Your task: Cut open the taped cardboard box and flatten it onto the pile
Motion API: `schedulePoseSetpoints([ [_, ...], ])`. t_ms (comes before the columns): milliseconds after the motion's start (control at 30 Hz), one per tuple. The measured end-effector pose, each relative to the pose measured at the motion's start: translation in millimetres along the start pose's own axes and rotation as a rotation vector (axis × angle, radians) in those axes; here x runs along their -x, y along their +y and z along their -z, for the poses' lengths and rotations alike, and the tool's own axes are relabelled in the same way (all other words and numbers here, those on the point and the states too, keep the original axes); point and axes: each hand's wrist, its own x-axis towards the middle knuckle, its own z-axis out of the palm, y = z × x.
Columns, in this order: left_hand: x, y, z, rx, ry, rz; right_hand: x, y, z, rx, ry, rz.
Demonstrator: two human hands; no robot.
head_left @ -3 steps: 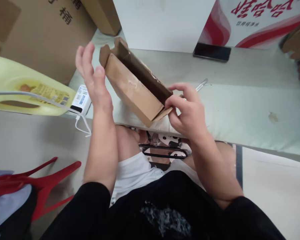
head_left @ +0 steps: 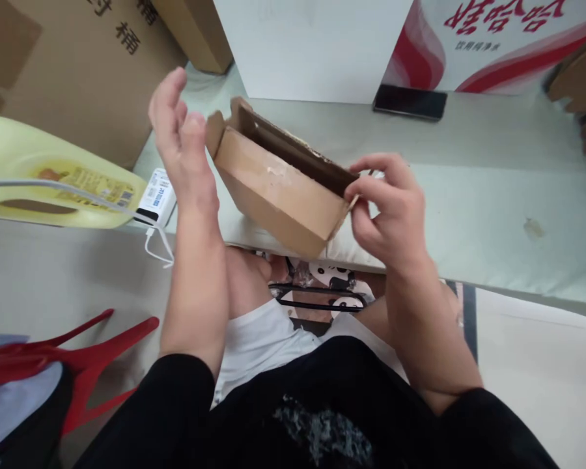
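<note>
Your right hand pinches the near-right end of the long brown cardboard box, held tilted above the pale green table's edge, its length running far-left to near-right, mouth up. Your left hand spreads flat beside its far end.

Right hand lifted cardboard box end, levelling it.

The small box was plain brown cardboard, darker brown inside. The table was pale grey-green, and the phone was black. The jug was pale yellow with an orange-yellow label. The printed carton was white with red bands and red characters. The chair was red, the sleeves black.
</note>
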Motion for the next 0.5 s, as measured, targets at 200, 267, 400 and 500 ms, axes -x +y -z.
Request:
schedulePoseSetpoints([
  [200, -12.4, 36.6, -38.4, 0.041, -0.237, 0.068, -26.1, 31.5, 35.8, 0.043, -0.084, -0.149],
  [267, -10.3, 49.7, -42.5, 0.082, -0.31, 0.058, -32.1, 36.9, 39.1, -0.05, -0.098, -0.189],
  [400, 2.9, 56.9, -39.5, 0.275, -0.349, 0.011, -28.4, 29.9, 42.4, -0.166, -0.138, -0.205],
  [500, 18.9, 52.0, -32.8, 0.486, -0.274, 0.042, -21.1, 14.0, 43.8, -0.023, -0.173, -0.21],
])
